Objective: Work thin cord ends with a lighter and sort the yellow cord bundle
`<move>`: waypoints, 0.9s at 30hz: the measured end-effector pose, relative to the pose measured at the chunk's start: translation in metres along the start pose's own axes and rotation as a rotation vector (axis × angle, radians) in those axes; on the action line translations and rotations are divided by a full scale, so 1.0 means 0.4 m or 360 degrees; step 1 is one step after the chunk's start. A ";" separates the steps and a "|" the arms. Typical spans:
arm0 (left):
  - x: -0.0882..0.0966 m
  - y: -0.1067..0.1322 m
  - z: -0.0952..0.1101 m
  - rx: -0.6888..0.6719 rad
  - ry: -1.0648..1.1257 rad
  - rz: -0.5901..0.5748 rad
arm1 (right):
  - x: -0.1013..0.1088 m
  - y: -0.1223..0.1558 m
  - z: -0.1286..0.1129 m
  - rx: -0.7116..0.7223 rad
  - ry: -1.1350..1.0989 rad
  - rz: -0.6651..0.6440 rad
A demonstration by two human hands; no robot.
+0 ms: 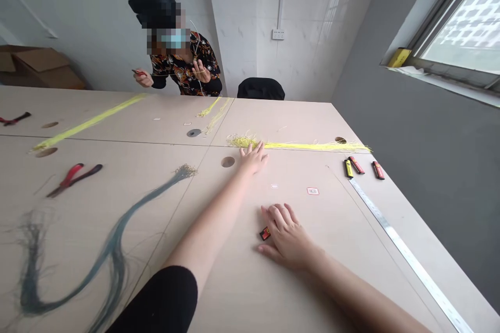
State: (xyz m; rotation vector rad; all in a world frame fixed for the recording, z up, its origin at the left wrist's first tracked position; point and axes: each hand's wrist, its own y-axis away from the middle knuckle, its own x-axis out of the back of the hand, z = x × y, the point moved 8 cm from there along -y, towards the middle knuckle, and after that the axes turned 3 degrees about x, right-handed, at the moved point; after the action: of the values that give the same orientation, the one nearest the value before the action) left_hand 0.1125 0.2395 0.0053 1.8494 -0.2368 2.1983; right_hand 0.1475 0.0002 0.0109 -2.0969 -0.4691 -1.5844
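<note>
My left hand (pixel 253 158) reaches far across the table, its fingers spread and touching the yellow strand bundle (pixel 304 146) near its tangled end. Closer to me, my right hand (pixel 287 234) rests low over the tabletop with curved fingers around a red and black lighter (pixel 265 233). One end of that lighter shows between thumb and forefinger; the hand covers the remainder. Ahead of the right hand lie a small red-edged label (pixel 313 191) and a smaller white one (pixel 274 186).
Left of me lie a blue-grey strand bundle (pixel 146 199) and red-handled pliers (pixel 72 181). A steel ruler (pixel 406 252) and several lighters (pixel 356 165) lie toward the right edge. Across the table, a masked person (pixel 182 62) holds a red-handled tool and a thin strand.
</note>
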 end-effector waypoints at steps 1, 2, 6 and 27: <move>-0.001 -0.002 -0.001 0.0001 -0.0003 0.0007 | 0.010 -0.006 0.005 0.0028 0.0000 0.0011; -0.002 -0.005 -0.001 0.0003 -0.0007 0.0013 | 0.023 -0.018 0.019 0.0045 0.0000 0.0013; -0.007 -0.010 -0.001 0.0018 0.0001 -0.0015 | 0.095 -0.127 0.204 -0.0280 0.0065 -0.0053; -0.020 -0.015 -0.004 0.0033 0.0061 -0.0106 | 0.218 -0.147 0.719 -0.0983 0.0368 -0.0005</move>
State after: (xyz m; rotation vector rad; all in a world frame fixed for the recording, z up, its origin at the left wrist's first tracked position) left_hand 0.1140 0.2448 -0.0031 1.7973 -0.1436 2.1968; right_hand 0.3708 0.2079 0.0396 -2.2746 0.1210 -2.1402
